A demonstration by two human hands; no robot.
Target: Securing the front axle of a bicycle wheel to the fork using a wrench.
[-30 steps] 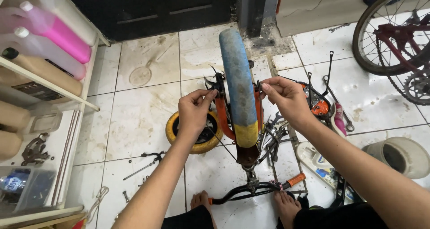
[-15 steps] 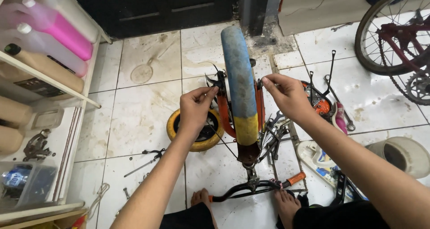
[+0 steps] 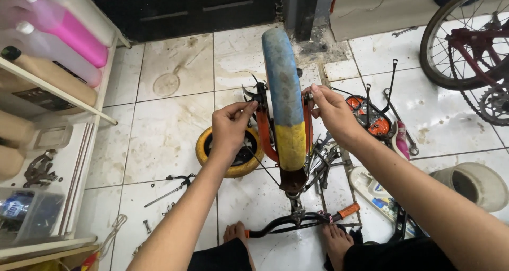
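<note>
Both hands stay where they were: left hand point(image 3: 230, 127) and right hand point(image 3: 330, 112) pinch closed on the axle ends beside the worn blue-yellow wheel point(image 3: 285, 99) in its orange fork point(image 3: 263, 130).

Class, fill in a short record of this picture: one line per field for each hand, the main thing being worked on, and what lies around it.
left hand: pinching a black part beside the wheel
right hand: fingers on the orange fork's tip
wheel: upright, blue and yellow tyre
handlebar: on the floor by the feet
nearby: small yellow wheel, scattered tools, bicycle

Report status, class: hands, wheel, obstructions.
Left hand pinching left axle end. Right hand gripping right end. Blue-yellow wheel upright in orange fork. Tools scattered beside.
</note>
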